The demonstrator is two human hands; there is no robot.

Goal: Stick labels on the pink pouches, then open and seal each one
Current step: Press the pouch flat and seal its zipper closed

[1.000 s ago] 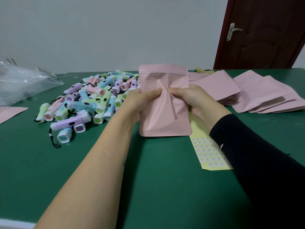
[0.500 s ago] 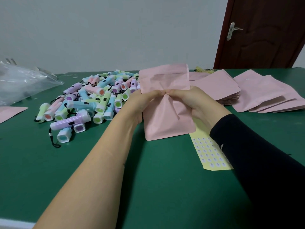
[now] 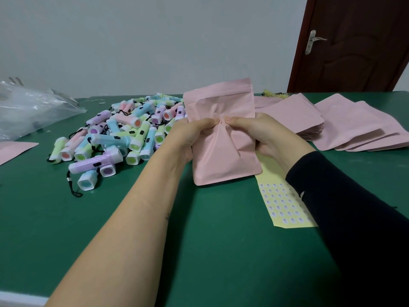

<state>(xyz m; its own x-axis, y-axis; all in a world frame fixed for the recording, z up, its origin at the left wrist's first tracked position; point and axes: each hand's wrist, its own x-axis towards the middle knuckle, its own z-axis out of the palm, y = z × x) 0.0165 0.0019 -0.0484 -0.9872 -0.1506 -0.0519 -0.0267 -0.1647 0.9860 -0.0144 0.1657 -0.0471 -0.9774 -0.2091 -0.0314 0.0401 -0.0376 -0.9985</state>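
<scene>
- Far left on the green table [image 3: 221, 251], I see a crumpled clear plastic bag [image 3: 33, 111], with the corner of a loose pink sheet [image 3: 13, 149] at the edge below it.
- Next comes a heap of pastel flashlights [image 3: 124, 134] with black wrist cords, lying just beside the left wrist.
- The left hand [image 3: 186, 138] grasps the pink pouch [image 3: 221, 158] at its left edge, thumb on the front face and pinching the film at mid-height.
- I read the pouch as held upright above the table, slightly tilted, creased where both thumbs meet; its top edge looks closed.
- The right hand [image 3: 267, 134] grips the right edge the same way, thumb pinching the front, fingers curled behind it.
- A yellow label sheet [image 3: 285, 209] lies flat under the right forearm, partly covered by the black sleeve [image 3: 354, 218].
- Further right, the fanned stack of pink pouches [image 3: 354, 127] rests on the table, with a brown door [image 3: 358, 41] behind.
</scene>
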